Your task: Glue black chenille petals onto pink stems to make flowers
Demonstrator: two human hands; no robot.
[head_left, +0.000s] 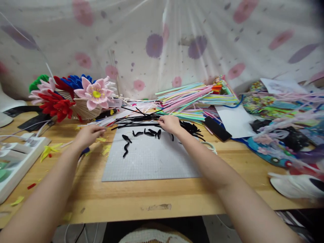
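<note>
The person's right hand (170, 123) curls over the black pipe cleaners (141, 118), thumb and forefinger nearly together; from here I can't make out whether a stem is caught between them. The bundle stretches leftward from that hand and splays into a tangle just to its right. For lifting one stem out cleanly, I'd favour a pinch near its end and a slow pull along its length, so the crossed ones aren't dragged along. The left hand (91, 135) hangs well to the left of the right one, past the edge of the gridded cutting mat (152, 162), fingers loosely bent; whether it grips anything is unclear. The stems look matt, fuzzy and mostly straight. Below the right hand and to its left, short black pieces (126, 137) lie on the mat, some wavy, some leaf-shaped.
</note>
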